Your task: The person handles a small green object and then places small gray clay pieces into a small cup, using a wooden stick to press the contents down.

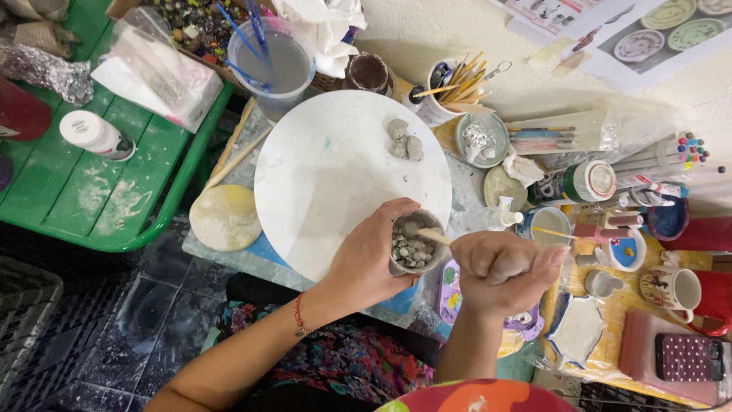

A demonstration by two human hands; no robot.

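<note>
My left hand [371,258] wraps around a small grey clay cup [414,244] with a rough, pebbled inside, holding it at the near edge of a round white board [328,175]. My right hand [503,267] is closed on a thin wooden stick [435,236] whose tip reaches into the cup. A red string bracelet circles my left wrist. A few lumps of grey clay [404,141] lie on the far side of the board.
A plastic water tub [273,65] with blue brushes stands behind the board, with a cup of wooden tools [450,95] to its right. A yellowish round sponge [225,217] lies left. Mugs, paint jars, markers and a phone [686,357] crowd the right. A green table [99,191] stands left.
</note>
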